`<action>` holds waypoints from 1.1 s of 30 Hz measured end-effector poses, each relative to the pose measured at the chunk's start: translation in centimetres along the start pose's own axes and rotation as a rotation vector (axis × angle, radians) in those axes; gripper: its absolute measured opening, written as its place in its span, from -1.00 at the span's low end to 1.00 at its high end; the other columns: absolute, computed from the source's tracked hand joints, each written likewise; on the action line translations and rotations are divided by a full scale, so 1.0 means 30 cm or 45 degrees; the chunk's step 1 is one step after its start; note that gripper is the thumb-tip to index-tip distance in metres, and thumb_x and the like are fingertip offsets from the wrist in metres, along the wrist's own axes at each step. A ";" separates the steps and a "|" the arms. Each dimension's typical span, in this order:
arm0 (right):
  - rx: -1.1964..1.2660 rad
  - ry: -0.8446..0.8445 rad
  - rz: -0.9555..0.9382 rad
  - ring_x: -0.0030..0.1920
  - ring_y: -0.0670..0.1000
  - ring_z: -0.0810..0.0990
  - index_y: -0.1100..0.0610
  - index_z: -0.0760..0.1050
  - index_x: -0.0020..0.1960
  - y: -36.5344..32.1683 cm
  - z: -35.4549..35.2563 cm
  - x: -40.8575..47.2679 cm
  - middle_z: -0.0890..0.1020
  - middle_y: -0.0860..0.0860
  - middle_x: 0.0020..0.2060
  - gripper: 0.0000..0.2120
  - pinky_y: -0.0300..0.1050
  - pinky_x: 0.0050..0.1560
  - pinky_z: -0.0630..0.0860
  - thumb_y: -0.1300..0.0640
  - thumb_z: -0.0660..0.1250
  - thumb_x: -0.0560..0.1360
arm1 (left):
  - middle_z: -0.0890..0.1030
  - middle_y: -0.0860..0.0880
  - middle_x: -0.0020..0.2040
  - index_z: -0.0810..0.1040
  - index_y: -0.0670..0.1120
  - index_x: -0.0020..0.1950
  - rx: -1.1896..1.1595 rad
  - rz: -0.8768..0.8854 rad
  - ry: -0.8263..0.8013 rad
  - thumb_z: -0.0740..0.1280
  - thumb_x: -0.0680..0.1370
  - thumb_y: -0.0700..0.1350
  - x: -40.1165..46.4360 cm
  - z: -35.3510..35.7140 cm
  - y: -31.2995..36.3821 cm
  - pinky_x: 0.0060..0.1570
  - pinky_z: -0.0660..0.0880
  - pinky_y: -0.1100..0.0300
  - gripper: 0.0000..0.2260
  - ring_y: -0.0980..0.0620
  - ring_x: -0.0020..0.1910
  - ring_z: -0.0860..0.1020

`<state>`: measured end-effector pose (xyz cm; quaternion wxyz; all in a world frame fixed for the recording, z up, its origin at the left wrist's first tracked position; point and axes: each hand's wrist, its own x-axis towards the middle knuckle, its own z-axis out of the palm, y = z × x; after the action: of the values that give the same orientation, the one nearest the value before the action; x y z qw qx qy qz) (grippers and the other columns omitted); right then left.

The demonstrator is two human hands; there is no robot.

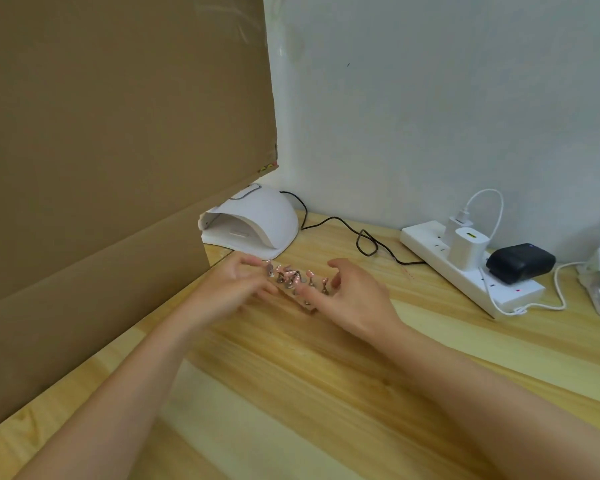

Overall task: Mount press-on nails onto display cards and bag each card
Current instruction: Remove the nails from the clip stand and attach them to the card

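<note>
A small holder strip (308, 308) lies on the wooden table and carries several pink press-on nails (293, 276) standing on little metal stands. My left hand (234, 289) is at the strip's left end, its fingers curled around that end. My right hand (350, 292) is at the right end, thumb raised and fingers curled beside the stands. The image is blurred, so the exact grip of each hand is unclear. No display card or bag shows in the head view.
A large cardboard sheet (111, 161) leans on the left and hides that side. A white nail lamp (257, 223) stands behind the hands. A power strip (471, 271) with chargers, a black device (520, 261) and cables lie at the right.
</note>
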<state>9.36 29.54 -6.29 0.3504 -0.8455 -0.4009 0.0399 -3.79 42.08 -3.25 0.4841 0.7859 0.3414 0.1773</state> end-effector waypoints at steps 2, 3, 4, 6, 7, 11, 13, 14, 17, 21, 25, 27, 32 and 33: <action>-0.126 0.005 -0.048 0.23 0.05 0.41 0.07 0.33 0.33 0.009 0.017 -0.019 0.50 -0.01 0.16 -0.20 0.02 0.19 0.30 -0.40 0.29 0.26 | 0.60 0.05 -0.22 0.45 -0.01 -0.08 -0.008 0.079 0.292 0.24 0.50 -0.28 0.050 -0.027 -0.019 -0.33 0.36 0.25 -0.84 0.10 -0.27 0.51; -0.168 0.005 -0.057 0.25 0.04 0.38 0.07 0.35 0.31 0.011 0.030 -0.025 0.47 -0.01 0.18 -0.18 0.01 0.19 0.29 -0.43 0.29 0.23 | 0.57 0.06 -0.19 0.46 -0.02 -0.09 0.050 0.128 0.364 0.19 0.51 -0.32 0.075 -0.027 -0.029 -0.34 0.35 0.27 -0.80 0.07 -0.24 0.48; -0.202 0.012 -0.062 0.24 0.04 0.37 0.07 0.37 0.28 0.011 0.041 -0.027 0.45 -0.02 0.17 -0.18 0.00 0.19 0.29 -0.44 0.29 0.21 | 0.54 0.06 -0.14 0.47 -0.02 -0.06 0.138 0.177 0.375 0.16 0.52 -0.36 0.100 -0.022 -0.040 -0.33 0.34 0.30 -0.76 0.07 -0.22 0.46; -0.256 0.032 -0.063 0.19 0.04 0.37 0.07 0.41 0.20 0.009 0.053 -0.026 0.45 -0.02 0.12 -0.25 -0.03 0.17 0.29 -0.44 0.29 0.22 | 0.50 0.01 0.01 0.51 -0.05 0.12 0.341 0.268 0.295 0.13 0.52 -0.39 0.145 0.001 -0.062 -0.20 0.34 0.33 -0.66 0.08 -0.15 0.44; -0.273 0.044 -0.071 0.17 0.04 0.38 0.07 0.43 0.16 0.010 0.055 -0.022 0.45 -0.02 0.09 -0.29 -0.04 0.15 0.29 -0.43 0.29 0.23 | 0.47 -0.02 0.08 0.50 -0.07 0.21 0.428 0.311 0.237 0.13 0.52 -0.40 0.168 0.012 -0.069 -0.09 0.32 0.34 -0.62 0.06 -0.07 0.44; -0.246 0.049 -0.093 0.11 0.04 0.42 0.06 0.47 0.07 0.021 0.056 -0.016 0.47 -0.02 0.00 -0.49 -0.05 0.11 0.28 -0.31 0.30 0.34 | 0.37 -0.08 0.20 0.45 -0.10 0.32 0.592 0.361 -0.016 0.08 0.53 -0.46 0.229 0.030 -0.072 0.22 0.19 0.34 -0.54 -0.02 0.26 0.33; -0.217 0.042 -0.096 0.06 0.03 0.42 0.05 0.44 -0.03 0.025 0.050 -0.015 0.42 -0.05 -0.10 -0.60 -0.07 0.07 0.27 -0.26 0.30 0.36 | 0.36 -0.05 0.10 0.53 -0.14 0.23 0.633 0.397 -0.077 0.14 0.53 -0.45 0.242 0.020 -0.068 0.12 0.19 0.41 -0.62 0.01 0.16 0.37; -0.201 0.032 -0.099 0.03 0.02 0.42 0.04 0.41 -0.09 0.026 0.046 -0.015 0.39 -0.06 -0.14 -0.64 -0.08 0.05 0.27 -0.23 0.30 0.36 | 0.38 -0.04 0.06 0.58 -0.15 0.16 0.665 0.423 -0.096 0.20 0.53 -0.41 0.242 0.011 -0.064 0.09 0.23 0.38 -0.69 0.01 0.09 0.40; -0.155 -0.007 -0.105 -0.08 0.00 0.40 0.05 0.34 -0.19 0.033 0.029 -0.012 0.37 -0.07 -0.20 -0.67 -0.13 -0.02 0.28 -0.20 0.32 0.35 | 0.46 0.00 -0.06 0.64 -0.10 -0.03 0.765 0.478 -0.123 0.34 0.50 -0.26 0.235 -0.018 -0.051 0.10 0.40 0.15 -0.88 -0.02 -0.05 0.50; -0.172 -0.065 -0.092 -0.15 0.00 0.38 0.04 0.32 -0.29 0.049 -0.010 -0.023 0.34 -0.09 -0.27 -0.67 -0.13 -0.11 0.24 -0.17 0.37 0.30 | 0.46 0.10 -0.14 0.62 -0.04 -0.15 0.780 0.518 -0.097 0.38 0.48 -0.24 0.213 -0.026 -0.041 0.09 0.41 0.15 -0.90 0.06 -0.08 0.49; -0.159 -0.181 -0.078 -0.10 -0.01 0.43 0.10 0.50 -0.04 0.084 -0.073 -0.041 0.44 -0.04 -0.14 -0.61 -0.14 -0.11 0.27 -0.14 0.40 0.29 | 0.57 0.09 -0.09 0.63 -0.10 -0.12 0.459 0.573 -0.078 0.39 0.46 -0.29 0.180 0.008 0.009 -0.09 0.36 0.55 -0.90 0.28 -0.11 0.51; -0.158 -0.232 -0.082 -0.10 -0.02 0.44 0.08 0.50 0.01 0.113 -0.120 -0.060 0.46 -0.03 -0.11 -0.60 -0.15 -0.11 0.32 -0.13 0.41 0.29 | 0.62 0.09 -0.15 0.64 -0.12 -0.07 0.386 0.518 -0.219 0.41 0.45 -0.30 0.162 0.036 0.044 -0.15 0.42 0.54 -0.88 0.31 -0.19 0.56; -0.223 -0.307 -0.104 -0.10 -0.06 0.44 0.04 0.51 0.09 0.191 -0.251 -0.128 0.46 -0.08 -0.10 -0.57 -0.15 -0.06 0.42 -0.09 0.43 0.28 | 0.66 0.09 -0.13 0.62 0.01 -0.17 0.297 0.420 -0.418 0.43 0.44 -0.26 0.113 0.130 0.111 -0.17 0.51 0.43 -0.85 0.24 -0.20 0.60; -0.241 -0.316 -0.105 -0.12 -0.08 0.44 0.04 0.51 0.09 0.209 -0.278 -0.146 0.45 -0.10 -0.12 -0.57 -0.17 -0.08 0.43 -0.08 0.44 0.28 | 0.66 0.12 -0.16 0.62 0.00 -0.18 0.281 0.403 -0.447 0.42 0.44 -0.25 0.103 0.151 0.124 -0.21 0.49 0.45 -0.86 0.26 -0.22 0.60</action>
<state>13.39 19.06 -4.87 0.2181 -0.8461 -0.4776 0.0917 2.49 40.25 -2.25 0.4135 0.8963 0.1422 0.0734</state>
